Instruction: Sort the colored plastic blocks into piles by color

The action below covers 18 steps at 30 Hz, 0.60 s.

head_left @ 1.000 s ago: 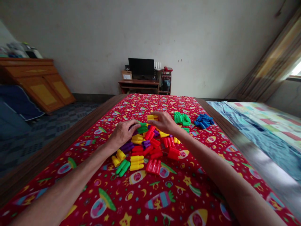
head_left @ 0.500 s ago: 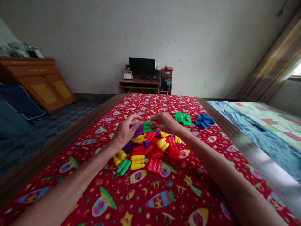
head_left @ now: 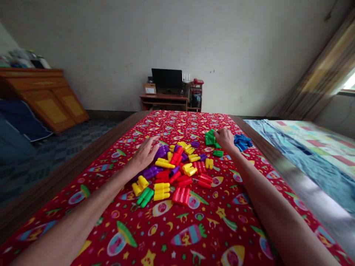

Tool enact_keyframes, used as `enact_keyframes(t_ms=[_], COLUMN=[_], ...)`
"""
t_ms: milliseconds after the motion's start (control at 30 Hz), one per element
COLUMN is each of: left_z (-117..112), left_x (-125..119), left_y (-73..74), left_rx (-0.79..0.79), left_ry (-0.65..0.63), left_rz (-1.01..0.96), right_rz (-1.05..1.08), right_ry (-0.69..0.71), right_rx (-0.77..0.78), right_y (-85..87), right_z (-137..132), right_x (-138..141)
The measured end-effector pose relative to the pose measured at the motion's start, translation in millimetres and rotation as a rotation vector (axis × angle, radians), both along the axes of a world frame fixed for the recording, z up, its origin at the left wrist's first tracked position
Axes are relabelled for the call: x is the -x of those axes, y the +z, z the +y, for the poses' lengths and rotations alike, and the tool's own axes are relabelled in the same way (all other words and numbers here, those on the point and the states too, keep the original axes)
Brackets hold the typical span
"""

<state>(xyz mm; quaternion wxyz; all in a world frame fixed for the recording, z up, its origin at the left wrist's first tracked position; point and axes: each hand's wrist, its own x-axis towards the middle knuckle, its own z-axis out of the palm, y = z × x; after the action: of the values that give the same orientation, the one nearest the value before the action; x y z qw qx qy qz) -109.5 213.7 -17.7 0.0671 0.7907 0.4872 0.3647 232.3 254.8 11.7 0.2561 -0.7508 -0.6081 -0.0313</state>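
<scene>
Beside the left edge of a mixed heap of plastic blocks, my left hand (head_left: 144, 153) is open, fingers stretched out and apart, close to some purple blocks (head_left: 162, 151). My right hand (head_left: 225, 139) is at the green pile (head_left: 210, 137), its fingers curled down on a green block that they partly hide. One loose green block (head_left: 218, 153) lies just in front of that pile. The heap holds red blocks (head_left: 181, 195), yellow blocks (head_left: 161, 191) and purple ones. Near its front left lies another green block (head_left: 145, 197).
A pile of blue blocks (head_left: 243, 142) lies right of my right hand. A red patterned cloth (head_left: 194, 225) covers the table, whose brown wooden edge (head_left: 256, 147) shows at the right. Beyond stands a desk with a monitor (head_left: 167, 79); a bed (head_left: 313, 147) is at the right.
My right hand has moved right, from the mixed heap to the green pile, taking a green block with it. My left hand has drawn slightly away from the purple blocks, its fingers opened.
</scene>
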Motion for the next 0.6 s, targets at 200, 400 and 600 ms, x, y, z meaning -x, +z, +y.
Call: enact_keyframes(t_ms=[200,400,600], left_z=[18.3,20.9,19.7], left_x=[31.9,37.9,37.6], left_y=[-21.9,-27.9,-28.2], left_rx=[0.068,0.061,0.033], left_ry=[0.099,0.142,0.133], left_rz=[-0.035,-0.029,0.023], right_rz=[-0.024,-0.092,-0.381], right_ry=[0.049,0.729,1.481], right_rx=[-0.109,-0.106,-0.029], right_y=[7.6,35.1,12.4], right_z=[-1.7,-49.0,-134.5], right_x=[2.9,86.8,170.4])
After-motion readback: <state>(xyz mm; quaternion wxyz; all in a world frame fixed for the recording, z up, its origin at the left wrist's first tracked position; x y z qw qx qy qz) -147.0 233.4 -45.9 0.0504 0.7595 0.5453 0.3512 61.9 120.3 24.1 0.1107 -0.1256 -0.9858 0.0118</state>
